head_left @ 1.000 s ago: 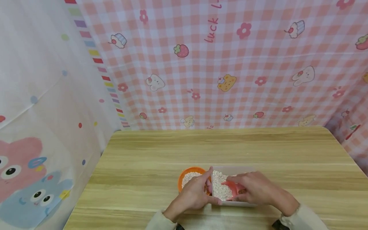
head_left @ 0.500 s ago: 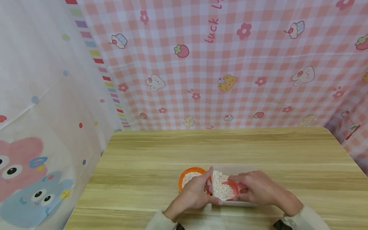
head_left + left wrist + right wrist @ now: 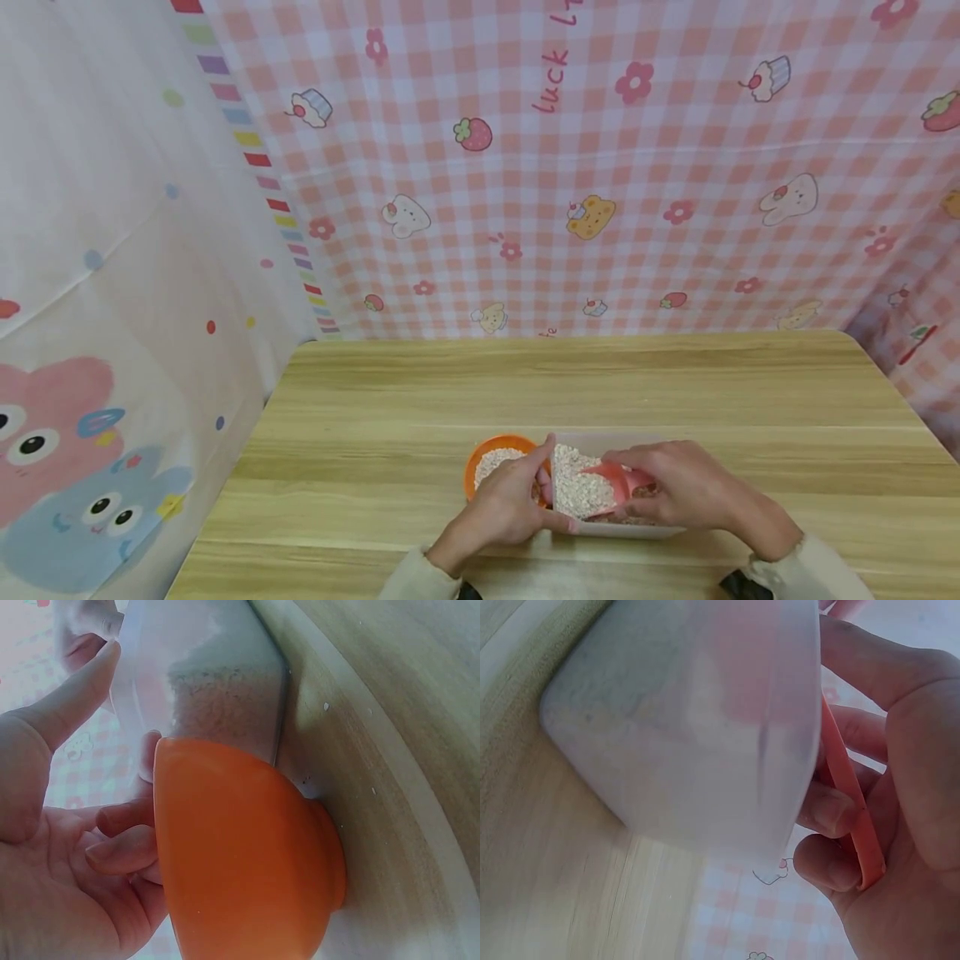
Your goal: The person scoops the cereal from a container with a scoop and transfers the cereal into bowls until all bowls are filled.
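A translucent plastic box (image 3: 600, 438) sits in front of me, holding pale flakes like oats (image 3: 576, 487) heaped at its left end, with something brown farther right. My left hand (image 3: 506, 502) grips that left end, thumb and index finger spread to its corners. Inside the box, my right hand (image 3: 675, 487) holds a red scoop (image 3: 611, 475) whose front meets the flakes. The scoop's handle (image 3: 855, 810) lies across the palm under curled fingers in the right wrist view. Partly covered by my left hand, an orange bowl (image 3: 232, 847) with pale flakes stands beside the box.
The wooden table (image 3: 420, 392) reaches back to a pink checked cloth (image 3: 525, 192). A white patterned cloth (image 3: 150, 275) hangs along the left. Small pale crumbs (image 3: 326, 706) are scattered on the wood near the bowl.
My right hand and the scoop have shifted slightly right and farther back in the box, showing more of the flakes. The left hand and bowl have stayed in place.
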`<state>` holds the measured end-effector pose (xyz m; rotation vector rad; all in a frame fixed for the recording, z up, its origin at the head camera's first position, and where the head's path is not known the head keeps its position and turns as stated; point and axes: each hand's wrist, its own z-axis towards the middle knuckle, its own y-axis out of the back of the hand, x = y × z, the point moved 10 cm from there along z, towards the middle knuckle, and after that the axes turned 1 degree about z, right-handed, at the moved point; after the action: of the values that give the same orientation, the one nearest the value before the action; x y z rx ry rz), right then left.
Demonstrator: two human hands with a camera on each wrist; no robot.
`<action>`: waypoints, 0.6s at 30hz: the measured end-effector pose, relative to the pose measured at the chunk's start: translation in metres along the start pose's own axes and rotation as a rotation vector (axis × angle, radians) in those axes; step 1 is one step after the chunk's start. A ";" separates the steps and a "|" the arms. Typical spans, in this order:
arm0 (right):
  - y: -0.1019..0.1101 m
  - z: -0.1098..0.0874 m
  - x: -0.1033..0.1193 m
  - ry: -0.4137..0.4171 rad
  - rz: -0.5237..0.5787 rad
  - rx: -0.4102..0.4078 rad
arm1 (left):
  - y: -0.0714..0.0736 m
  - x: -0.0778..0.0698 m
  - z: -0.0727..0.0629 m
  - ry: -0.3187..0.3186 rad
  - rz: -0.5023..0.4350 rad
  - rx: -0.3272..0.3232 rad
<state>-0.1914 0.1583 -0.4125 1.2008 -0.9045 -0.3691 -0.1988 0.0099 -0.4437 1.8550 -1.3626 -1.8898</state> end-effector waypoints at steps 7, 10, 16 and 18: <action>-0.001 0.000 -0.005 -0.032 0.069 0.026 | 0.001 0.000 0.000 -0.008 -0.009 0.002; -0.001 -0.001 -0.006 -0.040 0.081 0.027 | 0.000 0.000 0.001 -0.008 -0.011 0.002; -0.001 -0.003 -0.009 -0.042 0.115 0.013 | -0.001 0.001 0.000 0.005 -0.024 0.007; -0.001 -0.004 -0.010 -0.039 0.127 0.005 | -0.001 0.002 0.000 0.010 -0.025 0.008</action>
<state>-0.1942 0.1678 -0.4181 1.1380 -1.0108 -0.2895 -0.1989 0.0096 -0.4456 1.8916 -1.3525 -1.8863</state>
